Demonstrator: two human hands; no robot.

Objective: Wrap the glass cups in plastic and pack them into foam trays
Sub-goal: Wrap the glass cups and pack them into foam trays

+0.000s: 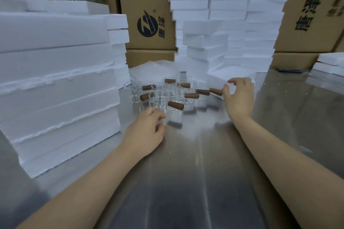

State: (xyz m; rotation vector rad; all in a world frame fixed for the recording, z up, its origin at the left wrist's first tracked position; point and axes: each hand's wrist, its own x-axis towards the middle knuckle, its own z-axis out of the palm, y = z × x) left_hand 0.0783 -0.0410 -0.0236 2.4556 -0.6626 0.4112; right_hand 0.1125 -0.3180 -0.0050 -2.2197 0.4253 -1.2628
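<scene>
Glass cups (167, 93) with brown handles cluster at 12 o'clock on the steel tabletop (186, 173). Left hand (147, 132), at 11: fingers curled round the nearest cup (160, 103). Right hand (239, 96), at 1: thumb and forefinger pinch the end handle (216, 91). Foam trays (55, 80) stacked at 9. Plastic (149, 71) lies behind the cups.

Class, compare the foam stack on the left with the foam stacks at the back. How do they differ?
The left foam stack is built of wide, long slabs; the back foam stacks are of much smaller blocks. The left foam stack is one broad pile; the back foam stacks form several columns side by side. The left pile's edges line up fairly evenly; the back columns are staggered. Both are white foam on the metal table.
</scene>
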